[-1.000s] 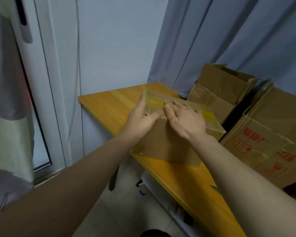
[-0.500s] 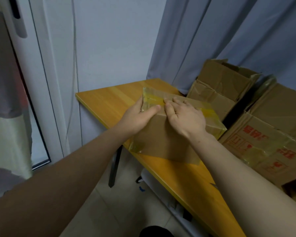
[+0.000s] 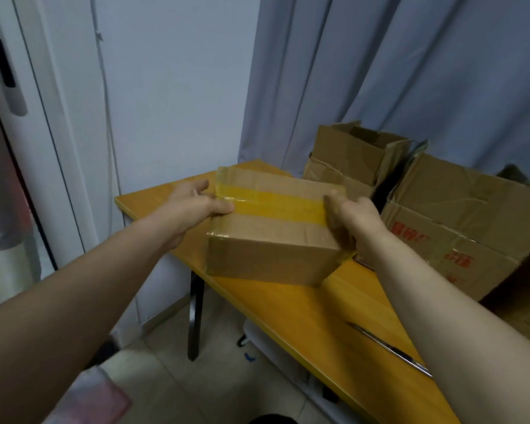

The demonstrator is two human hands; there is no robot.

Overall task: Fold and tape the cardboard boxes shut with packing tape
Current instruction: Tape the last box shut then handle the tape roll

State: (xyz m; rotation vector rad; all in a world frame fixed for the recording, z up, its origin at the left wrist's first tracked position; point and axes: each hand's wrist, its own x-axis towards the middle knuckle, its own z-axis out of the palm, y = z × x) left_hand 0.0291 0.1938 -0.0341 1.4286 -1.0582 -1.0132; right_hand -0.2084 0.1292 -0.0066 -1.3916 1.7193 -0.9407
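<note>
Closed cardboard box (image 3: 270,258) sits at the near-left end of the orange surface (image 3: 318,313), a yellow tape strip (image 3: 276,203) running across its top from end to end. Left hand (image 3: 193,206) grips the box's left end, thumb pressed on the tape and fingers (image 3: 196,186) slightly spread along the end face; right hand (image 3: 355,215) grips the right end, thumb at the top edge, fingers curled down the side, blurred. Open box (image 3: 349,157) and red-printed box (image 3: 459,228) stand just behind.
</note>
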